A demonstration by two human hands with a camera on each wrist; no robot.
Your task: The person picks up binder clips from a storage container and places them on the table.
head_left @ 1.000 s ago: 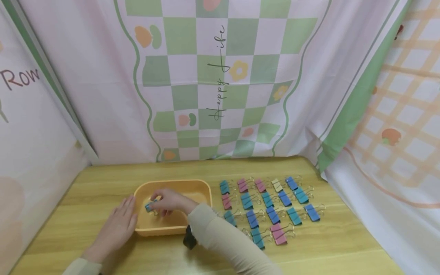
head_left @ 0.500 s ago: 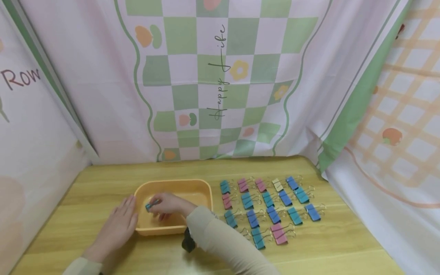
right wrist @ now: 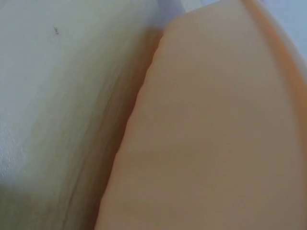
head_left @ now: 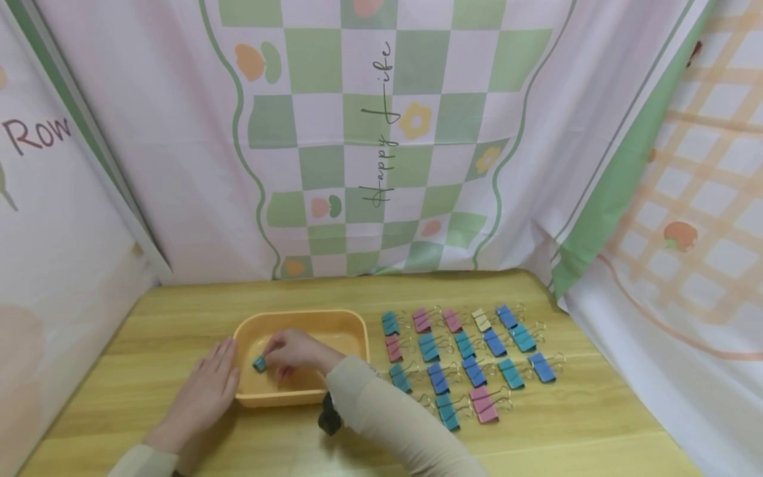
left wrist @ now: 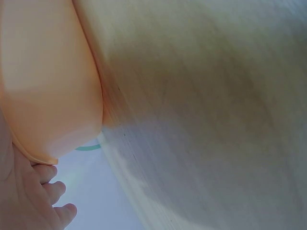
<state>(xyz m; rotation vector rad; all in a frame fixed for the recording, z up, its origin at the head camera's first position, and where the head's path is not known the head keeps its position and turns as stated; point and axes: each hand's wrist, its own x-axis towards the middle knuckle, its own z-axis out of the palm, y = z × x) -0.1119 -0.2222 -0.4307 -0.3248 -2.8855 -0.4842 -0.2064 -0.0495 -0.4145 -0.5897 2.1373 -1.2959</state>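
Observation:
My right hand (head_left: pixel 298 350) reaches over the near rim into a yellow-orange plastic tub (head_left: pixel 334 320). Its thumb and forefinger pinch a small teal binder clip (head_left: pixel 259 363) at the left part of the tub floor, and the hand covers the clip's wire handles. With fingers straight, my left hand (head_left: pixel 208 381) rests along the outside of the tub's left wall. In the left wrist view its fingers (left wrist: pixel 53 191) show beside the tub wall (left wrist: pixel 53 86). The right wrist view has only the tub's outer wall (right wrist: pixel 206 124) and the table, with the hand out of sight.
Right of the tub, several binder clips lie in rows, among them a pink one (head_left: pixel 483 405), a cream one (head_left: pixel 481 320) and a blue one (head_left: pixel 542 368). A black device (head_left: pixel 328 415) sits under the right wrist. A patterned curtain (head_left: pixel 369 165) hangs behind the wooden table (head_left: pixel 197 301).
The teal binder clip has shifted slightly down and turned at my right fingertips inside the tub. My left hand and the clips in rows stay where they were.

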